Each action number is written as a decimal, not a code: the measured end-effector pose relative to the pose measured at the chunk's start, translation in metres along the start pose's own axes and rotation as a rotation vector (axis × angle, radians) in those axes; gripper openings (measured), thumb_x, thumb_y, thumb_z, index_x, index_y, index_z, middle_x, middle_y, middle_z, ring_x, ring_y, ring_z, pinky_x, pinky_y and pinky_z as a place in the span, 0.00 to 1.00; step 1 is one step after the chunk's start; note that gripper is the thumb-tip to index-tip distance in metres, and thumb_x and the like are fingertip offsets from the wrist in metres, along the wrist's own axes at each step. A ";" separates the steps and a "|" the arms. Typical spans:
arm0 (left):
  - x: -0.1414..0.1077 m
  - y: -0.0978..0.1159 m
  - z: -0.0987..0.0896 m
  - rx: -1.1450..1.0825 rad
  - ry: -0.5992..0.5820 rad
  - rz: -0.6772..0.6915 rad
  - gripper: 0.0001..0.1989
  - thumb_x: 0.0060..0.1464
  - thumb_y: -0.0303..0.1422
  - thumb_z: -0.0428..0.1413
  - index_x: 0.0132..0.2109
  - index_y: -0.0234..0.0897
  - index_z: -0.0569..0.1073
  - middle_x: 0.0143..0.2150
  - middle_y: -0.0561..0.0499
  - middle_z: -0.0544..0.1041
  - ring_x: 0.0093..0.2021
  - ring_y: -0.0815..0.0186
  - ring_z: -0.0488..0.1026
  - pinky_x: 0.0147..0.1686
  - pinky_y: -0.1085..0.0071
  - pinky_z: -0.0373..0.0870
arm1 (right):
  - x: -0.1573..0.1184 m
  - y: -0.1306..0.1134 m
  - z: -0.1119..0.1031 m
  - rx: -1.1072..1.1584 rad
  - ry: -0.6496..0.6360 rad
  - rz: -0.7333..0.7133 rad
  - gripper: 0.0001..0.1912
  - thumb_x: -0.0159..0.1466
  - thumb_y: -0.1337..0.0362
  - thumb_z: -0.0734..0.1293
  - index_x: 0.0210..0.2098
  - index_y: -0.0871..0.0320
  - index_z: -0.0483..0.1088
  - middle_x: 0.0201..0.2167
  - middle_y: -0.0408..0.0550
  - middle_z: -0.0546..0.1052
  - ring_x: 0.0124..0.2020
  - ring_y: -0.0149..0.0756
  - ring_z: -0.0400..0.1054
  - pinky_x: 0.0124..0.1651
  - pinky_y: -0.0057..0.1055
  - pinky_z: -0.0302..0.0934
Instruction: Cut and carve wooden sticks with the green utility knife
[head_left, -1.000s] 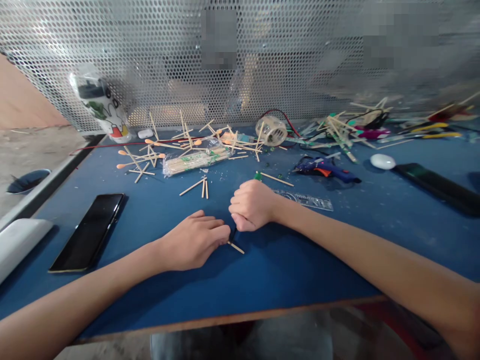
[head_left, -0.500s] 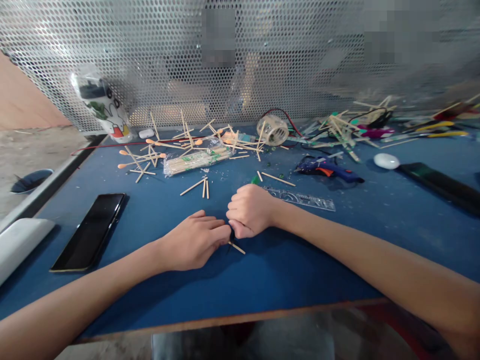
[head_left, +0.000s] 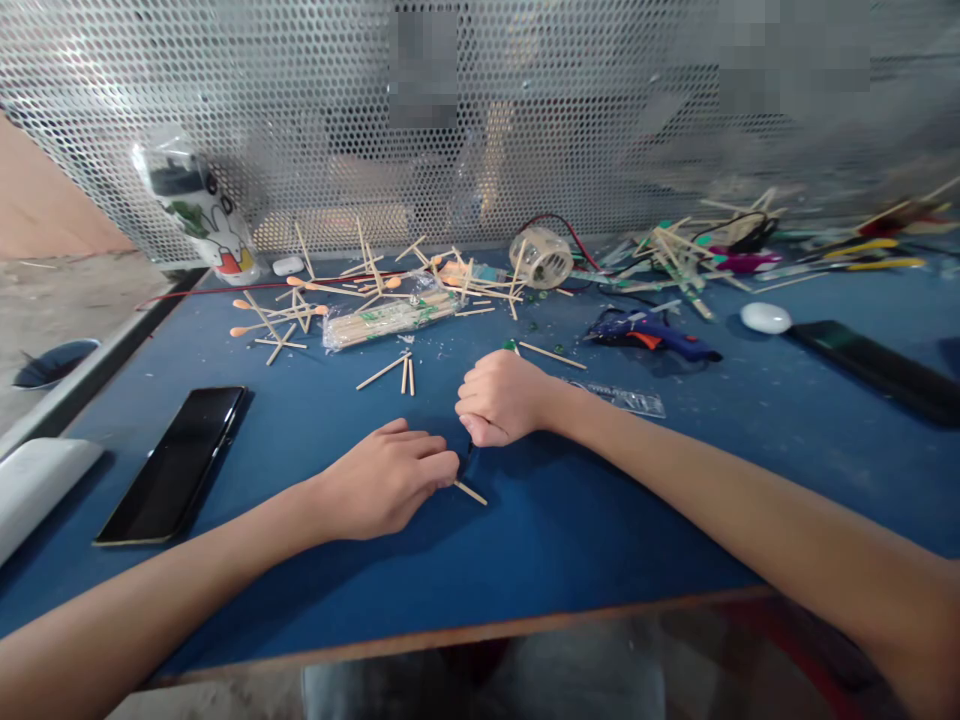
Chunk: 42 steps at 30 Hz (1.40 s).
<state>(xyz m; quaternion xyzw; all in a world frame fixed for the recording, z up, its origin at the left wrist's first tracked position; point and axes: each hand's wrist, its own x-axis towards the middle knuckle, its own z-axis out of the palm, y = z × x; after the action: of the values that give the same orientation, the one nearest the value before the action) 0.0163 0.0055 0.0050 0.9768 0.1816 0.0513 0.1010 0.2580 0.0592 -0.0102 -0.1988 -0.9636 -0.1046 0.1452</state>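
My left hand [head_left: 394, 475] rests low over the blue table, its fingers closed on a thin wooden stick [head_left: 472, 493]. One end of the stick juts out to the right of my fingertips; the rest is hidden under the hand. Just above and to the right, my right hand [head_left: 502, 398] is a fist. From its underside pokes the tip of a narrow dark tool [head_left: 470, 449], pointing down toward the stick; its handle is hidden in the fist. Beyond my hands lie several short cut sticks [head_left: 407, 375].
A clear ruler [head_left: 626, 398] and a blue glue gun [head_left: 652, 335] lie to the right. Farther back are a bagged bundle of sticks [head_left: 390, 320], joined stick pieces [head_left: 277, 330] and a clear jar [head_left: 540, 258]. A phone [head_left: 172, 465] lies at left; perforated metal [head_left: 300, 100] stands behind.
My right fist has lifted slightly up and away from my left fingers, opening a small gap where the dark tip shows. My left hand stays almost in place on the stick.
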 end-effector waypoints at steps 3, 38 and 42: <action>-0.001 0.000 0.000 0.019 0.013 0.025 0.11 0.70 0.27 0.41 0.41 0.40 0.65 0.38 0.51 0.73 0.33 0.64 0.68 0.38 0.67 0.58 | -0.003 -0.001 -0.003 0.000 -0.002 0.017 0.19 0.63 0.60 0.56 0.17 0.56 0.66 0.16 0.43 0.68 0.21 0.32 0.48 0.30 0.34 0.37; -0.004 -0.002 -0.006 -0.145 -0.027 -0.041 0.11 0.74 0.29 0.42 0.48 0.40 0.69 0.44 0.53 0.76 0.38 0.67 0.71 0.43 0.67 0.60 | -0.003 -0.010 -0.005 0.045 -0.133 0.058 0.19 0.63 0.59 0.54 0.20 0.57 0.68 0.19 0.45 0.71 0.22 0.32 0.49 0.31 0.35 0.38; -0.004 -0.004 -0.005 -0.165 -0.019 -0.019 0.10 0.73 0.28 0.43 0.47 0.39 0.68 0.43 0.53 0.76 0.37 0.67 0.70 0.43 0.67 0.60 | -0.001 -0.014 -0.005 0.049 -0.130 0.043 0.20 0.64 0.58 0.54 0.20 0.56 0.67 0.19 0.45 0.70 0.22 0.33 0.50 0.31 0.35 0.38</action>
<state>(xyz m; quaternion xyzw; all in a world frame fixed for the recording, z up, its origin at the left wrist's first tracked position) 0.0109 0.0085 0.0090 0.9639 0.1849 0.0558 0.1835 0.2545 0.0449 -0.0076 -0.2225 -0.9687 -0.0646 0.0893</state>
